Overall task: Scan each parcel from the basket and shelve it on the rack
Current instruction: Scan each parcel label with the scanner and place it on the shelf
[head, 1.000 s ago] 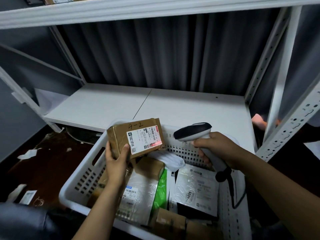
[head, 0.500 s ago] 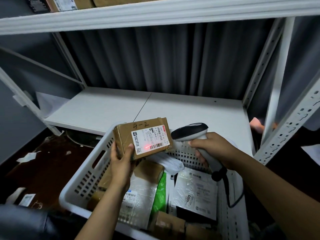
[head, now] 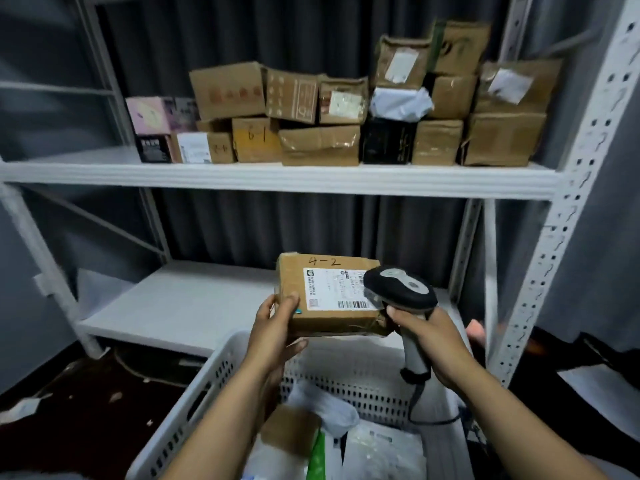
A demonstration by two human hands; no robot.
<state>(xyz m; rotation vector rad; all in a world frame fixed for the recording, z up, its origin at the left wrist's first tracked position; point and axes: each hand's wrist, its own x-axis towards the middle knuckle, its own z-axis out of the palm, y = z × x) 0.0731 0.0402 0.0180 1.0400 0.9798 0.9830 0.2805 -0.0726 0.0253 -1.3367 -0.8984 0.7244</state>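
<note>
Parcel (head: pixel 294 282): small brown carton marked "4-2" by hand, white label facing the camera. It is held in the air above the far rim of the basket (head: pixel 214 368), clear of the other parcels lying inside.

Left hand (head: pixel 277 327): grips the carton's left end, thumb on the front face, fingers curled under and behind. It carries the carton alone.

Right hand (head: pixel 426 337): wrapped round the handle of the scanner (head: pixel 398 289). The scanner's head sits just in front of the label's right edge, above the basket's far right corner; its cord drops down into the basket. No red beam shows on the label.

Rack: lower shelf (head: pixel 180 299) lies just beyond the basket. Upper shelf (head: pixel 277 180) is well above the basket and carries a row of stacked boxes (head: pixel 322 143).

Handling, judged: one hand at one end keeps the carton level, so it is probably light. Corrugated board, stiff, edges slightly crushed. Glossy tape bands look slick. Best hold is across the short ends or from underneath, thumb off the barcode. A one-ended pinch could let it twist on the way to a shelf.
</note>
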